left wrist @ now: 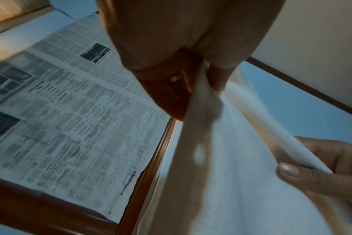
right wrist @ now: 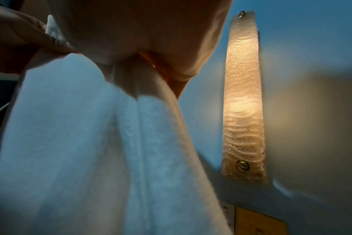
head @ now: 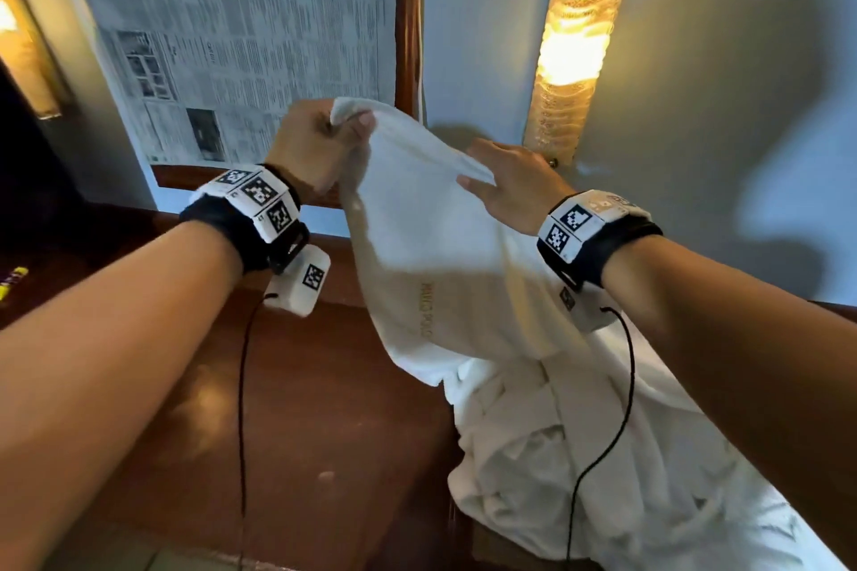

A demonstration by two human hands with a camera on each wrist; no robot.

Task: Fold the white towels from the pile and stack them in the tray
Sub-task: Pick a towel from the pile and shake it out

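Observation:
A white towel with gold lettering hangs in the air above the pile of white towels. My left hand pinches its top corner, raised in front of the mirror frame. My right hand grips the towel's upper edge a little lower and to the right, thumb under the cloth. In the left wrist view the towel runs down from my left hand, and my right hand's thumb clamps its edge. In the right wrist view the towel drapes from my right hand. No tray is in view.
A brown wooden counter lies below my arms. Newspaper covers the framed mirror on the wall ahead. A lit wall lamp stands right of the frame. Sensor cables hang from both wrists.

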